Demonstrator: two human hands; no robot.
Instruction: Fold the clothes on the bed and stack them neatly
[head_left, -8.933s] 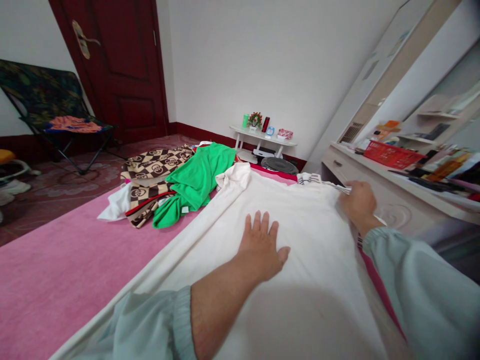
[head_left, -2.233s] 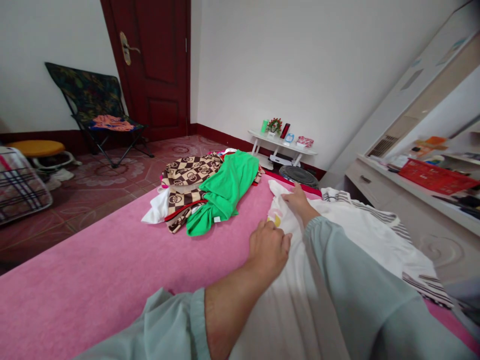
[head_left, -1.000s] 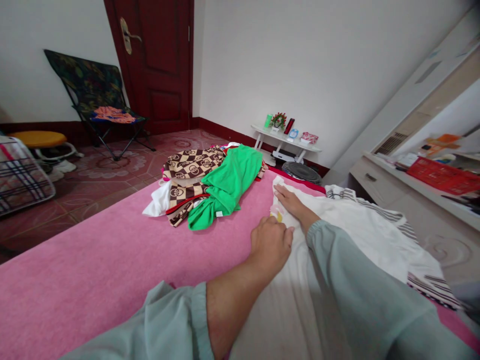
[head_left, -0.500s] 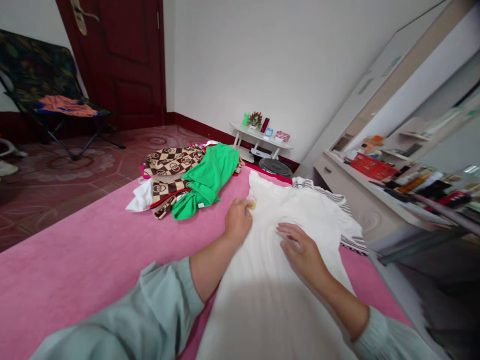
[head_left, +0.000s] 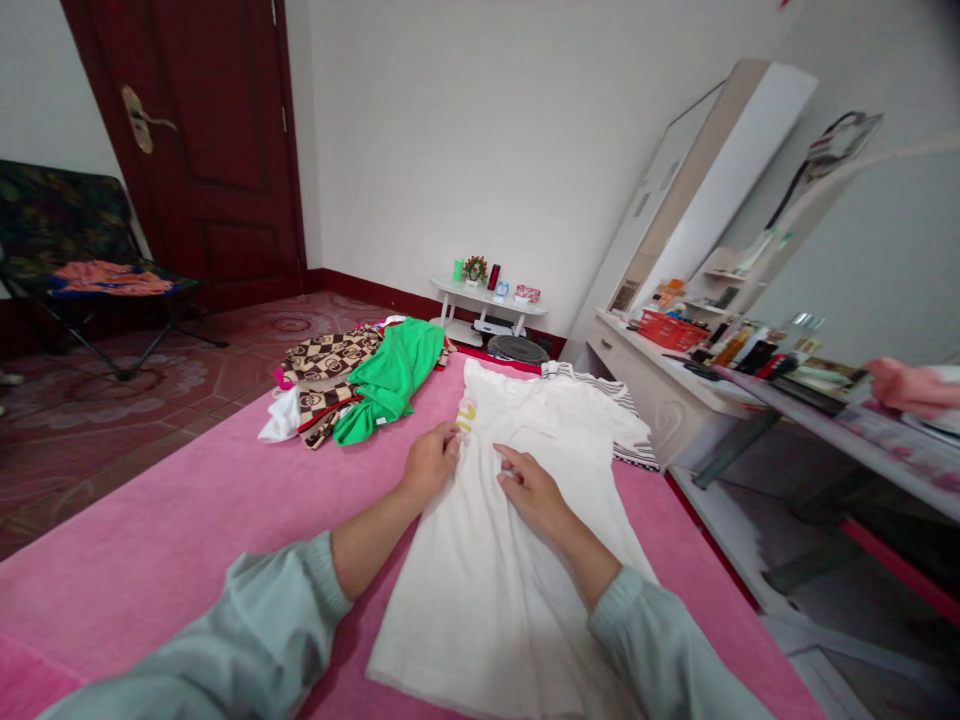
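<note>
A white garment (head_left: 517, 560) lies folded lengthwise on the pink bed cover (head_left: 187, 520), with a small yellow print near its left edge. My left hand (head_left: 429, 462) is closed and pinches that left edge beside the print. My right hand (head_left: 529, 486) rests on the cloth just to the right, fingers mostly stretched and pointing left. A striped black-and-white sleeve (head_left: 626, 440) shows at the garment's right side.
A heap of clothes, green (head_left: 386, 380) over brown checkered (head_left: 326, 362), lies at the bed's far left. A dresser (head_left: 660, 385) with a red basket (head_left: 671, 330) stands to the right. A small white table (head_left: 487, 300), a dark red door (head_left: 195, 150) and a folding chair (head_left: 75, 260) stand beyond.
My right hand drew back from the garment's far end to its middle, next to my left hand. The left hand stays pinched on the left edge. The view pulled back and turned right.
</note>
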